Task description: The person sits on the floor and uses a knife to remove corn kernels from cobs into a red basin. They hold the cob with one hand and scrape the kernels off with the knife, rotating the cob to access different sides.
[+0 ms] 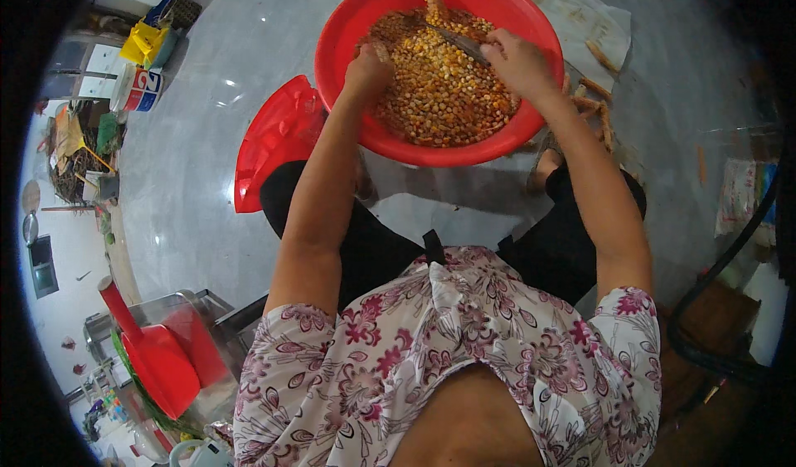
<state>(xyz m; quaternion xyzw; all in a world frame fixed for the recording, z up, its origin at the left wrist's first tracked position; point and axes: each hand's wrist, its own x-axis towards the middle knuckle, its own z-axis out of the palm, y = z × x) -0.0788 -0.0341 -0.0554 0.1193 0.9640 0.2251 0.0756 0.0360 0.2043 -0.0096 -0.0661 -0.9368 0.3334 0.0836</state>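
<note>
A wide red plastic basin (341, 25) on the floor before me holds a broad layer of loose yellow and orange corn kernels (435, 94). My left hand (368, 72) is closed at the basin's left side, around what looks like a corn cob (380, 49), mostly hidden by the fingers. Over the kernels, my right hand (521, 62) grips a narrow, pointed metal blade (463, 44); its handle is hidden in the palm. The blade points left, towards the basin's middle. Another corn cob (434, 8), with kernels on it, lies near the far wall of the basin.
Bare cobs (600, 115) lie on the floor right of the basin, beside a pale sheet (575, 19). A red plastic piece (280, 137) lies left of it. A red dustpan (161, 361) is at lower left, a black hose or cable (703, 280) at right.
</note>
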